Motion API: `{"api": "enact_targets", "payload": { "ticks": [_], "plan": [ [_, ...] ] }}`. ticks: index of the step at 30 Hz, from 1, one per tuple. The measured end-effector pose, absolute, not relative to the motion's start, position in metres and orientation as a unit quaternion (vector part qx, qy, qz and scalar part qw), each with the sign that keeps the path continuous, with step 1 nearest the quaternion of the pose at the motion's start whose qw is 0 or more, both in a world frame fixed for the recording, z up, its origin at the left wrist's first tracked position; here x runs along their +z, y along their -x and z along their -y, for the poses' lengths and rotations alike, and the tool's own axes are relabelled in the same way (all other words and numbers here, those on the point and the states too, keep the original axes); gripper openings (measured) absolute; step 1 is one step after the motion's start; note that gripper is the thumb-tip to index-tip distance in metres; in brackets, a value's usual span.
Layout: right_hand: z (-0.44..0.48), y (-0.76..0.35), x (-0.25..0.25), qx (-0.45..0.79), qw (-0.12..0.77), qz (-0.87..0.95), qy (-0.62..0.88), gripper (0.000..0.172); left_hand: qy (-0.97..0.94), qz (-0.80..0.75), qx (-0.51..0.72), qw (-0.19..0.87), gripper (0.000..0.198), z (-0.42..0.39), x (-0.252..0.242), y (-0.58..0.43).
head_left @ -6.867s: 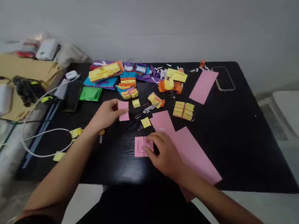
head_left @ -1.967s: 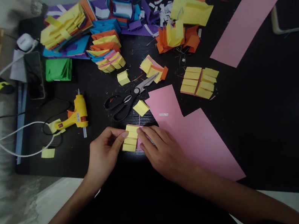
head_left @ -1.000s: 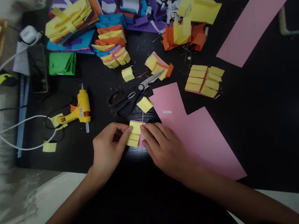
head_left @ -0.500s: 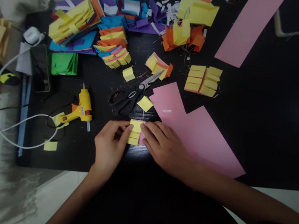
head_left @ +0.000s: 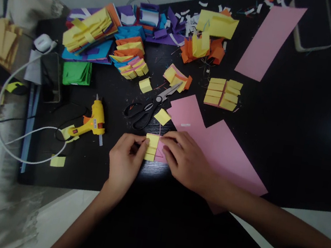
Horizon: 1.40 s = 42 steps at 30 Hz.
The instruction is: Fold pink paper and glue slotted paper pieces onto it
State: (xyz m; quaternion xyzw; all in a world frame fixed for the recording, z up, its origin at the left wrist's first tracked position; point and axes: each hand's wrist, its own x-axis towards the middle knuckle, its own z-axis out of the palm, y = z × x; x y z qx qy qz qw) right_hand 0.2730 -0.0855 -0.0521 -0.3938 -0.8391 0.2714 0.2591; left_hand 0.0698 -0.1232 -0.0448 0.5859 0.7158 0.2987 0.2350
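A small pink paper piece with yellow folded paper strips (head_left: 150, 147) on its left half lies at the table's near edge. My left hand (head_left: 125, 157) pinches it by the left side, thumb on top of the yellow. Over its bare pink right part, my right hand (head_left: 183, 156) has its fingers bent together, the tips at the upper right; whatever they pinch is too small to make out. A thin pink strip sticks up above the piece. Just beyond lie a loose yellow paper piece (head_left: 163, 117) and black-handled scissors (head_left: 152, 105), blades partly apart.
Large pink paper (head_left: 220, 154) spreads under and beyond my right forearm. A yellow glue gun (head_left: 92, 121) lies at left with its cable. Folded paper stacks (head_left: 130, 50), a green paper stack (head_left: 77, 72), a yellow-strip piece (head_left: 223, 93) and a pink sheet (head_left: 271, 42) lie farther back.
My right fingers have lifted and drawn slightly right, uncovering more of the pink part. My left hand keeps its pinch. The whole view has shifted a little.
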Motion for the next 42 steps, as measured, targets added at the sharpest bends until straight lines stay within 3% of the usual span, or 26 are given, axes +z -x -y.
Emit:
{"api": "enact_targets", "payload": {
  "ticks": [10, 17, 22, 28, 35, 38, 42],
  "plan": [
    [0.075, -0.263, -0.054, 0.258, 0.230, 0.821, 0.455, 0.008, -0.578, -0.713, 0.313, 0.244, 0.015, 0.124, -0.048, -0.073],
    [0.073, -0.266, -0.045, 0.393, 0.234, 0.754, 0.471, 0.013, -0.609, -0.683, 0.331, 0.229, 0.024, 0.130, -0.049, -0.076],
    [0.076, -0.269, -0.036, 0.509, 0.299, 0.672, 0.448, 0.023, -0.577, -0.651, 0.398, 0.292, 0.014, 0.130, -0.045, -0.074],
    [0.078, -0.272, -0.014, 0.592, 0.280, 0.650, 0.386, 0.021, -0.522, -0.590, 0.448, 0.423, 0.012, 0.130, -0.029, -0.069],
    [0.085, -0.268, -0.006, 0.654, 0.353, 0.530, 0.408, 0.010, -0.665, -0.506, 0.497, 0.232, 0.020, 0.131, -0.009, -0.067],
    [0.092, -0.267, -0.005, 0.648, 0.377, 0.514, 0.415, 0.010, -0.694, -0.473, 0.502, 0.208, 0.029, 0.131, -0.007, -0.064],
    [0.097, -0.267, 0.000, 0.588, 0.397, 0.578, 0.404, 0.024, -0.716, -0.437, 0.500, 0.214, 0.030, 0.130, -0.003, -0.061]
  ]
}}
